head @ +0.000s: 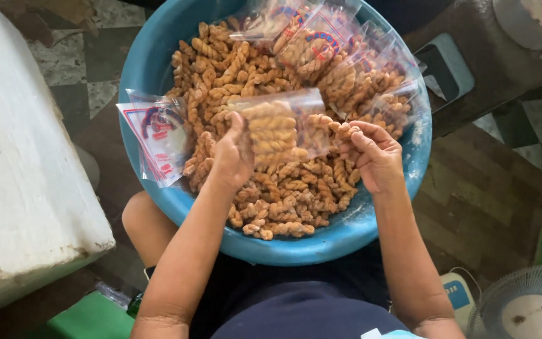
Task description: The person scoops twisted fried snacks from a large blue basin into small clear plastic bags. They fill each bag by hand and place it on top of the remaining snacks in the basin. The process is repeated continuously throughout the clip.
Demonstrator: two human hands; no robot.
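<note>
A big blue plastic basin (296, 248) rests on my lap, heaped with golden twisted fried snacks (283, 194). My left hand (232, 157) grips a clear plastic bag (280, 125) partly filled with twists, held level over the pile. My right hand (374, 154) pinches a few twists at the bag's open right end. Filled printed bags (340, 56) lie stacked at the basin's far right. A stack of empty printed bags (158, 135) leans on the basin's left rim.
A white worn table or block (20, 163) stands at the left. A small scale (450, 66) sits beyond the basin at the right. A fan (528, 304) is at the bottom right, a green stool (92, 317) at the bottom left.
</note>
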